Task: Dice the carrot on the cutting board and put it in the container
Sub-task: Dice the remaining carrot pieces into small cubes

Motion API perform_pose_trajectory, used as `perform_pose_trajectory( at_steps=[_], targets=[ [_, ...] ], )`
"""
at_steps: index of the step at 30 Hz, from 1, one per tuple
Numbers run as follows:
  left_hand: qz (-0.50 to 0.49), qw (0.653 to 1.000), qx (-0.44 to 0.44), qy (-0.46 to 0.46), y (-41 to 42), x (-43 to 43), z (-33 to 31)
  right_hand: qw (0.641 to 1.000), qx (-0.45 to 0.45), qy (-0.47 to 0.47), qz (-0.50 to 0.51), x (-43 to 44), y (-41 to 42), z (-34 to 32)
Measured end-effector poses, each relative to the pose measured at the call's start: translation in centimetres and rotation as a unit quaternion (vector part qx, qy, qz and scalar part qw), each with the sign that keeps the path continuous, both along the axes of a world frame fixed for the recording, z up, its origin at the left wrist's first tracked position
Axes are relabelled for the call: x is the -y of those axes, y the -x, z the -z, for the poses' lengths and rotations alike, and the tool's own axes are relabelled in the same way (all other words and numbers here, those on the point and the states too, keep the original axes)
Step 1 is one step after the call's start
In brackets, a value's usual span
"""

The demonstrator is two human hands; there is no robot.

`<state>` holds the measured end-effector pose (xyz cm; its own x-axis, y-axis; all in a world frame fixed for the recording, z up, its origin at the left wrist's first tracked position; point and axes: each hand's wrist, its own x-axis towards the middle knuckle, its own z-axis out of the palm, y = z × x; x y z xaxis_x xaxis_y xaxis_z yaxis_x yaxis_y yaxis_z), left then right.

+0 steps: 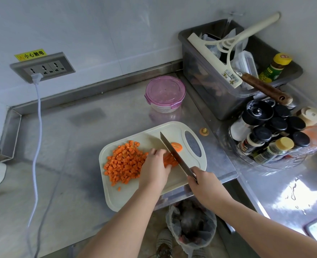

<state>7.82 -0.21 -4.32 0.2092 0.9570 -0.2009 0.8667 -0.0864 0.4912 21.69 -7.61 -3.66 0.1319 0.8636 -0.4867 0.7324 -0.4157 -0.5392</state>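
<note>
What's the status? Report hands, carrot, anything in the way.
Left hand holds carrot strips on cutting board, right hand grips knife, blade at the strips. Diced pile on board's left. Container beyond board, lid on.

Orange carrot dice (pixel 124 162) heaped left on pale cutting board (pixel 128 195), uncut strips (pixel 169 158) mid-board, lidded pink container (pixel 164 94) beyond

One cutting board (pixel 120 196), one knife (pixel 172 153), one lidded container (pixel 165 94), one carrot heap (pixel 124 164) counted. Two hands seen: left hand (pixel 154 169), right hand (pixel 203 180). Three sockets (pixel 43 68), one plug (pixel 36 77) noted.
</note>
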Motion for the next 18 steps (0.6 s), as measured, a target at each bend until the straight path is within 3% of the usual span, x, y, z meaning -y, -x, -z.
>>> perform_pose_trajectory(
  at_steps=[5, 11, 18],
  targets=[
    [-0.03, 0.999, 0.037, -0.003, -0.13, 0.16, -0.13, 1.0, -0.009, 0.003, 0.0, -0.08, -0.05, 0.07],
    [0.058, 0.991, -0.117, -0.039, -0.03, 0.06, -0.02, 1.0, 0.01, 0.003, -0.006, -0.12, 0.07, -0.36],
    [0.061, 0.991, -0.117, -0.033, -0.31, -0.42, 0.26, 0.998, 0.047, -0.015, -0.028, 0.2, 0.38, -0.48]
  ],
)
